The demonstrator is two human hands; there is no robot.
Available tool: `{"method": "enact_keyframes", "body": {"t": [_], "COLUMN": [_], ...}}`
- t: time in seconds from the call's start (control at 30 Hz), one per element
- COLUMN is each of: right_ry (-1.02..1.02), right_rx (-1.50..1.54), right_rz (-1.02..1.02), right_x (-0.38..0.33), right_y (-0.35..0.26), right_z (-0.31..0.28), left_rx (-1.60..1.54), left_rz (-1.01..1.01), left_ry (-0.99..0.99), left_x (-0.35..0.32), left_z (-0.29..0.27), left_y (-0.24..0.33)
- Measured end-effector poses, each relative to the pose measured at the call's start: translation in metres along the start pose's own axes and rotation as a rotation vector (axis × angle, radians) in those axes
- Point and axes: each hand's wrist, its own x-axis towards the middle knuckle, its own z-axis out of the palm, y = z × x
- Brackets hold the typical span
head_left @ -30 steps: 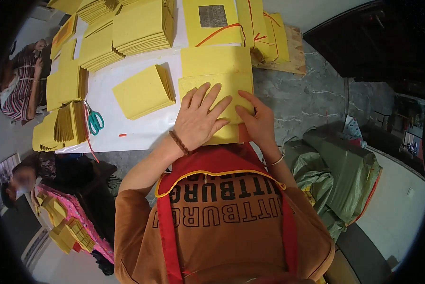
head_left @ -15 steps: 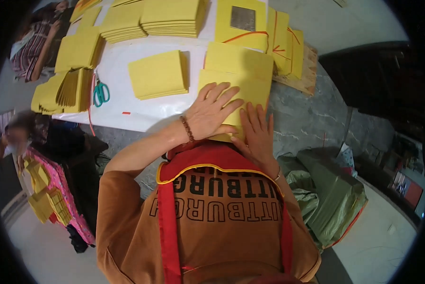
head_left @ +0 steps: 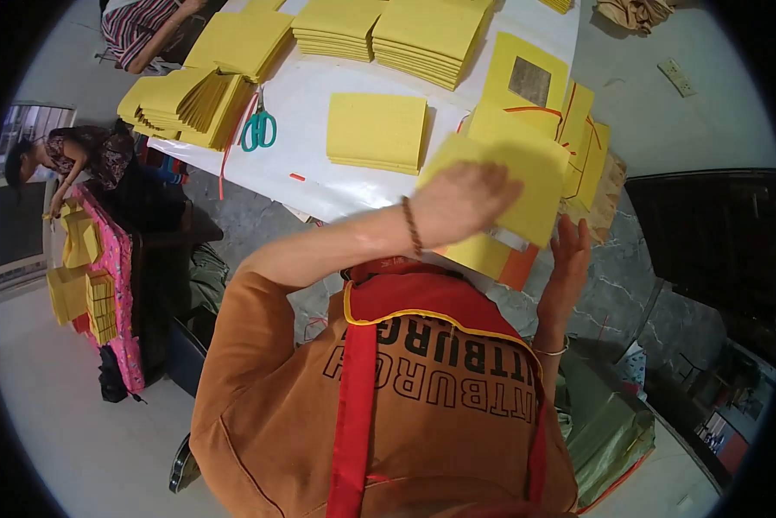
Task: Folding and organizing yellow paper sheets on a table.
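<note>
My left hand [head_left: 461, 203], with a bead bracelet on its wrist, lies blurred on a yellow paper sheet [head_left: 526, 177] and holds it tilted above the pile of yellow sheets [head_left: 483, 255] at the table's near edge. My right hand [head_left: 569, 246], fingers apart, touches the pile's right side just below the lifted sheet. A silver bangle sits on that wrist. An orange layer [head_left: 517, 269] shows under the pile.
On the white table cover [head_left: 319, 186] lie a yellow stack [head_left: 377, 131], teal scissors [head_left: 259, 129], fanned piles [head_left: 189, 99], taller stacks [head_left: 431, 34] and a sheet with a grey square [head_left: 530, 79]. A person [head_left: 77, 155] bends at left. Green bags [head_left: 604, 423] lie at right.
Both hands lay flat on the pile before. My left hand has since lifted the top yellow sheet and swung it up and left; my right hand slid to the pile's right edge.
</note>
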Motion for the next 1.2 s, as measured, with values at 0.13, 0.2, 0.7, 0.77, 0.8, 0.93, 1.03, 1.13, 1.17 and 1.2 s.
{"method": "enact_keyframes", "body": {"t": [0.13,0.2,0.7,0.77,0.8,0.93,1.03,1.13,1.17,1.2], "right_ry": [0.062,0.04,0.054,0.056,0.055,-0.024,-0.068,-0.061,-0.09,-0.12], "right_rx": [0.01,0.057,-0.125,-0.149,-0.169,-0.4,-0.548,-0.654,-0.651,-0.646], "right_rz": [0.083,0.124,0.015,-0.019,-0.053,-0.23,-0.34,-0.373,-0.39,-0.407], "right_x": [-0.004,-0.005,-0.003,-0.001,0.0,0.007,0.003,-0.002,-0.002,-0.001], "right_y": [0.004,0.013,0.016,0.02,0.022,0.016,0.013,0.014,0.014,0.014], "right_z": [-0.002,-0.004,-0.004,-0.005,-0.005,-0.004,0.0,0.001,0.001,0.0], "left_rx": [0.197,0.422,0.058,0.05,0.047,0.041,-0.04,-0.06,-0.072,-0.072], "left_rz": [-0.18,-0.223,-0.466,-0.464,-0.465,-0.457,-0.388,-0.367,-0.347,-0.326], "left_ry": [0.24,0.174,-0.355,-0.361,-0.368,-0.441,-0.452,-0.421,-0.423,-0.398], "left_x": [-0.036,-0.07,-0.139,-0.138,-0.139,-0.134,-0.129,-0.123,-0.119,-0.112], "left_z": [-0.031,-0.009,0.059,0.06,0.059,0.053,0.044,0.036,0.031,0.022], "left_y": [-0.054,-0.092,-0.118,-0.118,-0.118,-0.124,-0.131,-0.134,-0.133,-0.131]}}
